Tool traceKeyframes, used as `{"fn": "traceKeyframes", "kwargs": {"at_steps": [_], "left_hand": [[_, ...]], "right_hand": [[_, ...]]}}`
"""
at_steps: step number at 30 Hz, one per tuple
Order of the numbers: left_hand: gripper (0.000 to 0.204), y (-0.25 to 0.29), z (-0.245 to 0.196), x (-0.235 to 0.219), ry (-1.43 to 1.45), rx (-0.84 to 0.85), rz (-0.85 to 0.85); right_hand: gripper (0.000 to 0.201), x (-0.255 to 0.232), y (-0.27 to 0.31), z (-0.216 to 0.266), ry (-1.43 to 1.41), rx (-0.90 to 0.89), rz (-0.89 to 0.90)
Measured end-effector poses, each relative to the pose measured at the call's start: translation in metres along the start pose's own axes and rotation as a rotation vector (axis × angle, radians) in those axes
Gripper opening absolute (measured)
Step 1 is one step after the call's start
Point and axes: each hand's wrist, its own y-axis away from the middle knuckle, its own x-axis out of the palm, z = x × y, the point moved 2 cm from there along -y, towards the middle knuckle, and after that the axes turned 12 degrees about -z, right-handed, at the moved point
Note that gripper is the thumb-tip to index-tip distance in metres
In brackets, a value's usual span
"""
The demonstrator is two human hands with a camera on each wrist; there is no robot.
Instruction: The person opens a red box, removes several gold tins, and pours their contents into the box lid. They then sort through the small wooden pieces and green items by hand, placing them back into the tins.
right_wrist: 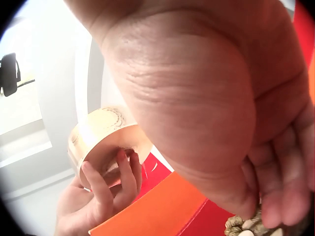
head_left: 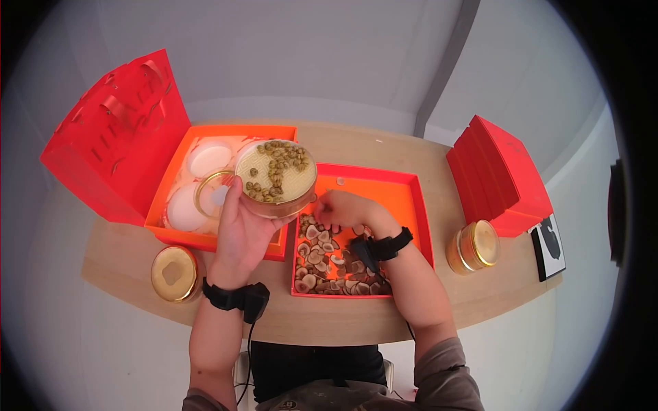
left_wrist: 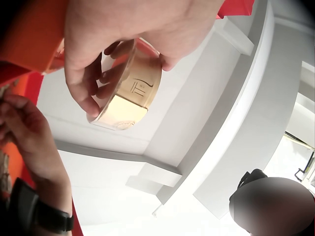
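My left hand (head_left: 241, 241) grips a round clear-walled tub (head_left: 296, 203), thumb at its side and fingers beneath. Small greenish-brown dried coils (head_left: 277, 171) lie scattered on the tub's cream woven-looking top surface. In the left wrist view the tub's side (left_wrist: 140, 91) carries a dark printed mark. My right hand (head_left: 353, 210) reaches down into a shallow red-and-orange box (head_left: 397, 198), fingers bent at the pile. Dried brown-edged slices (head_left: 317, 257) fill its near left part, and more coils (right_wrist: 237, 225) show under the right fingertips. I cannot tell whether those fingers pinch any.
An open orange box (head_left: 274, 131) with a white insert stands left, a gold-rimmed ring (head_left: 199, 195) over it. A red gift bag (head_left: 130, 130) is behind. Gold-topped jars stand at left (head_left: 174, 274) and right (head_left: 473, 246), near red boxes (head_left: 500, 178) and a black-edged frame (head_left: 550, 250).
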Motion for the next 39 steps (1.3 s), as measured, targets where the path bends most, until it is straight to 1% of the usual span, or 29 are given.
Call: {"fn": "traceKeyframes", "kwargs": {"at_steps": [1,5,7,10,13,14,16,17,19,20,22,23,25,29,31,32,34,37,38,39], "left_hand": [[0.060,0.000,0.000,0.000,0.004,0.007,-0.001],[0.060,0.000,0.000,-0.002,0.006,0.001,0.017],[0.059,-0.001,0.001,-0.002,0.009,-0.006,-0.002],[0.059,0.000,0.000,-0.001,-0.004,0.006,0.001],[0.058,0.001,-0.001,0.002,-0.014,0.017,-0.014],[0.058,0.000,-0.001,0.001,-0.015,0.018,-0.014],[0.059,-0.001,0.000,-0.002,0.007,0.000,-0.002],[0.059,-0.001,-0.001,-0.002,0.006,0.000,-0.002],[0.060,-0.001,-0.001,-0.002,0.013,-0.013,-0.001],[0.060,-0.001,0.000,-0.002,0.013,-0.011,0.000],[0.060,0.000,0.000,-0.001,0.036,-0.023,0.004],[0.060,0.000,-0.001,-0.001,0.032,-0.018,0.005],[0.060,0.000,0.000,-0.001,0.034,-0.024,0.020],[0.060,-0.001,0.000,-0.003,0.030,-0.021,0.015],[0.059,-0.001,0.000,-0.004,0.013,-0.023,0.011],[0.059,0.000,0.000,-0.003,0.013,-0.028,0.007],[0.058,0.000,-0.001,0.000,-0.006,-0.011,-0.010],[0.059,0.001,-0.002,0.001,-0.009,-0.006,0.001],[0.059,0.001,-0.001,0.001,-0.008,-0.007,0.000],[0.059,0.001,-0.001,0.001,-0.004,-0.008,-0.004]], "right_hand": [[0.020,-0.001,0.000,-0.001,-0.052,0.039,-0.002],[0.024,-0.008,0.012,0.010,-0.030,0.066,0.025],[0.028,-0.008,0.013,0.011,0.065,0.009,0.020],[0.028,-0.011,0.021,0.022,0.085,0.010,0.019],[0.026,-0.007,0.014,0.012,0.080,-0.025,0.048],[0.026,-0.008,0.016,0.016,0.081,-0.027,0.048],[0.024,-0.010,0.023,0.027,0.161,-0.030,0.050],[0.024,-0.007,0.019,0.020,0.160,-0.029,0.050],[0.023,0.001,0.007,0.003,0.128,-0.087,0.023],[0.023,0.001,0.008,0.004,0.129,-0.089,0.022],[0.020,0.000,0.007,0.006,0.064,0.029,-0.044],[0.020,-0.001,0.008,0.010,0.064,0.023,-0.046],[0.018,-0.006,0.014,0.019,0.249,0.045,-0.036],[0.015,-0.007,0.017,0.022,0.302,0.008,-0.017],[0.015,-0.003,0.012,0.012,0.263,-0.052,-0.080],[0.015,-0.003,0.012,0.010,0.259,-0.048,-0.076],[0.016,-0.004,0.012,0.008,0.180,-0.072,-0.123],[0.020,-0.009,0.023,0.021,0.181,-0.049,-0.078],[0.020,-0.007,0.019,0.015,0.181,-0.047,-0.077],[0.021,-0.003,0.012,0.008,0.161,-0.137,-0.057]]}}
